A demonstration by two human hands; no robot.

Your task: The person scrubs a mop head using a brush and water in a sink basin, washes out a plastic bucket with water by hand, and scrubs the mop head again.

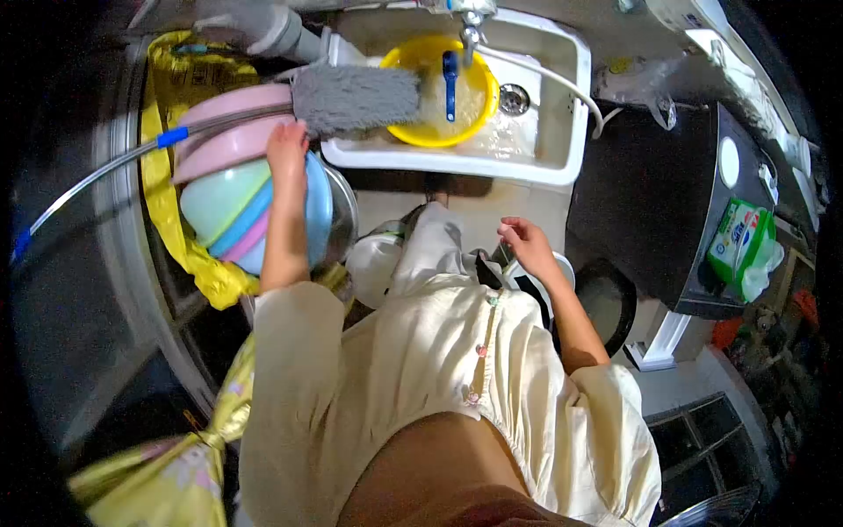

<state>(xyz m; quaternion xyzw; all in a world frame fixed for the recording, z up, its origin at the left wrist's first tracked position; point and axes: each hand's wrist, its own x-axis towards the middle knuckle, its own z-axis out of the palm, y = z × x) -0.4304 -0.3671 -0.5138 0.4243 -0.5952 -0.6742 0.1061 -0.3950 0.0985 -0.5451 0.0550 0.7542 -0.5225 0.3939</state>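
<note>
My left hand [287, 149] is closed at the near end of a grey fluffy duster head [356, 98], where its metal rod [105, 169] with blue parts joins it. The duster head reaches over the sink's left rim to the edge of a yellow basin [395, 60]. Under the rod lie stacked pink [233, 145], green [215, 206] and blue bowls. A blue-handled brush [450, 85] rests in the yellow basin, which holds cloudy water. My right hand [520, 237] hangs in front of the sink with loosely curled fingers, apart from one another, and nothing visible in it.
The white sink [562, 167] has a metal faucet [472, 19] and a white hose [562, 79]. A dark cabinet [650, 211] stands at the right with a green package [742, 246]. White buckets [373, 263] sit near my legs; a yellow bag [162, 206] lies behind the bowls.
</note>
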